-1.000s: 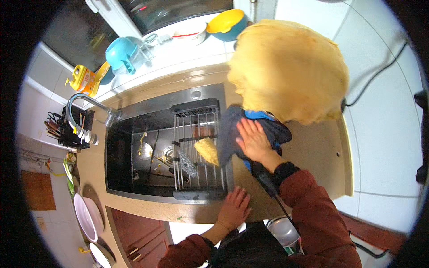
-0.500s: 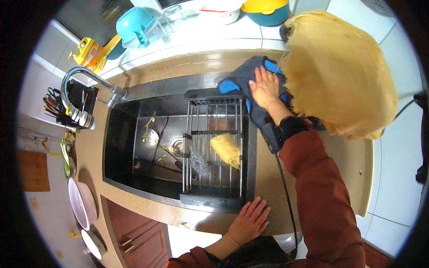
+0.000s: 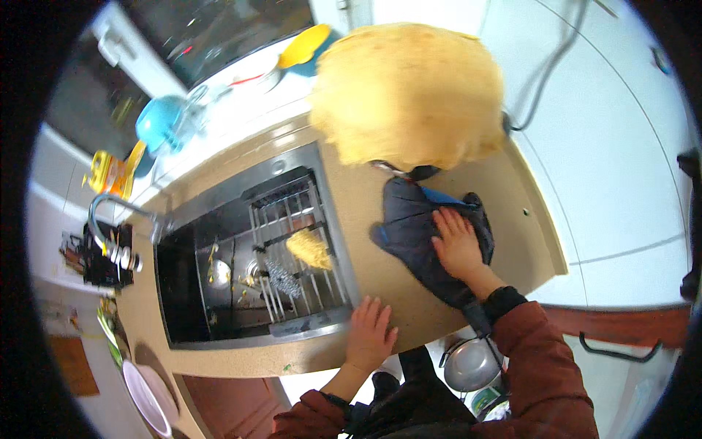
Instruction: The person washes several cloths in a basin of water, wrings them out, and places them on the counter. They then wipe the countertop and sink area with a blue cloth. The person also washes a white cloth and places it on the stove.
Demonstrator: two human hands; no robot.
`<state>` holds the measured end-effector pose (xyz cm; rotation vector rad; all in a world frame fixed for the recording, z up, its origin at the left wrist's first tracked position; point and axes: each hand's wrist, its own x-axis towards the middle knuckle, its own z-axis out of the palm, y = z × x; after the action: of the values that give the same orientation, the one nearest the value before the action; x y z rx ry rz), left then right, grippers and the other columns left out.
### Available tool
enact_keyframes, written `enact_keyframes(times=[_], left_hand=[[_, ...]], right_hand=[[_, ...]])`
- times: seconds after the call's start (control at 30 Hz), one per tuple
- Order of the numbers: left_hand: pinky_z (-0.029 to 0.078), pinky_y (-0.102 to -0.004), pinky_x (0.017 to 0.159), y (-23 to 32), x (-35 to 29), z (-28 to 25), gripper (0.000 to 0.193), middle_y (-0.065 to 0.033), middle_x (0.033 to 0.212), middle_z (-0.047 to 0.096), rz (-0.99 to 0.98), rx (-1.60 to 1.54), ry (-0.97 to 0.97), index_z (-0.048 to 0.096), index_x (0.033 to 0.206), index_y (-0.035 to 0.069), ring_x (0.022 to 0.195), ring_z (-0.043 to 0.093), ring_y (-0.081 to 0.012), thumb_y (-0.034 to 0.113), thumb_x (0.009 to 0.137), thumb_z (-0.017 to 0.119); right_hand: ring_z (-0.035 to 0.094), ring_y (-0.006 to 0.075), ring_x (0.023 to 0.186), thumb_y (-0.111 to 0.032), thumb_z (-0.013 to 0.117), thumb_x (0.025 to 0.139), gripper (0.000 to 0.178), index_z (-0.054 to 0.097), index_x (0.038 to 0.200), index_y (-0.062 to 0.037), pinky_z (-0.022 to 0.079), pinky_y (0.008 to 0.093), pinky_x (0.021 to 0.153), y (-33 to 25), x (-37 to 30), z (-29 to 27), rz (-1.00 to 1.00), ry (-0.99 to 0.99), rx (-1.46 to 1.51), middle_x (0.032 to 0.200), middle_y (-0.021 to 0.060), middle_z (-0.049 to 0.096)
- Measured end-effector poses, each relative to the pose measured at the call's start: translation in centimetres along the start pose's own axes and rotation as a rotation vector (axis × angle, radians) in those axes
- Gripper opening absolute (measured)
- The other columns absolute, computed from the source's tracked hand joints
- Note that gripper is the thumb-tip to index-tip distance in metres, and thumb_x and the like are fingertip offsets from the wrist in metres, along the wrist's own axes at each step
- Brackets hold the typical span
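Observation:
My right hand [image 3: 458, 245] lies flat on a bunched dark grey cloth [image 3: 413, 230] with blue patches, its fingers stretched out. The cloth is spread on the tan countertop [image 3: 358, 208] right of the sink. At the counter's front edge, by the sink's near right corner, my left hand [image 3: 370, 333] rests with fingers apart and nothing in it. Just beyond the cloth stands a large rounded thing under a yellow, ragged-edged cover [image 3: 409, 95]. A dark part sticks out below the cover; what else is underneath is hidden.
Across the sink [image 3: 340, 256] sits a rack [image 3: 267, 219] holding a yellow scrubbing pad [image 3: 308, 249] and a silver scourer [image 3: 281, 279]. A faucet [image 3: 117, 201] arches at left. Bowls and a blue colander [image 3: 159, 121] line the sill. Below the counter is a metal pot [image 3: 472, 364].
My right hand and the cloth have come from beside the sink's far right corner toward the counter's front. My left hand stays by the front edge. The whole view has shifted and turned.

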<state>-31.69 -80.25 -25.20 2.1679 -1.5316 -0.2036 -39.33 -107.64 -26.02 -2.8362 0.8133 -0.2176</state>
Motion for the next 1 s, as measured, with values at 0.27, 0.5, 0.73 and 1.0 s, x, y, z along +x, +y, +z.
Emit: enact_keyframes(times=[0.27,0.5,0.73,1.0], left_hand=[[0.026,-0.0552,0.102,0.6,0.1,0.7,0.054,-0.0193,0.132,0.038,-0.040,0.073,-0.107,0.047,0.122,0.003,0.128,0.030,-0.0411,0.024,0.075,0.065],[0.025,-0.0580,0.100,0.5,0.6,0.7,0.056,-0.0267,0.127,0.039,-0.049,0.125,-0.233,0.046,0.119,0.000,0.124,0.030,-0.0476,0.024,0.071,0.064],[0.026,-0.0586,0.102,0.8,1.2,1.1,0.065,-0.0223,0.142,0.031,-0.083,0.181,-0.262,0.036,0.136,0.004,0.132,0.026,-0.0437,0.028,0.081,0.060],[0.028,-0.0590,0.101,0.8,1.2,1.5,0.066,-0.0199,0.143,0.031,0.059,0.073,-0.030,0.035,0.138,0.006,0.132,0.029,-0.0416,0.030,0.082,0.059]], right_hand=[[0.031,0.0316,0.131,-0.028,0.044,0.090,0.051,0.037,0.134,-0.0044,0.026,0.0456,0.107,12.2,7.6,-0.3,0.165,0.178,-0.068,0.141,0.0152,0.035],[0.035,0.0344,0.128,-0.027,0.040,0.091,0.047,0.043,0.129,-0.0015,0.027,0.0441,0.107,16.1,15.3,-2.2,0.130,0.005,0.093,0.135,0.0177,0.041],[0.033,0.0379,0.128,-0.033,0.042,0.087,0.055,0.039,0.133,-0.0031,0.028,0.0454,0.106,22.8,24.3,5.2,-0.017,0.208,0.351,0.140,0.0203,0.035],[0.034,0.0379,0.127,-0.032,0.046,0.086,0.055,0.039,0.133,-0.0041,0.030,0.0482,0.104,24.1,33.3,10.3,0.106,0.242,0.164,0.138,0.0201,0.037]])
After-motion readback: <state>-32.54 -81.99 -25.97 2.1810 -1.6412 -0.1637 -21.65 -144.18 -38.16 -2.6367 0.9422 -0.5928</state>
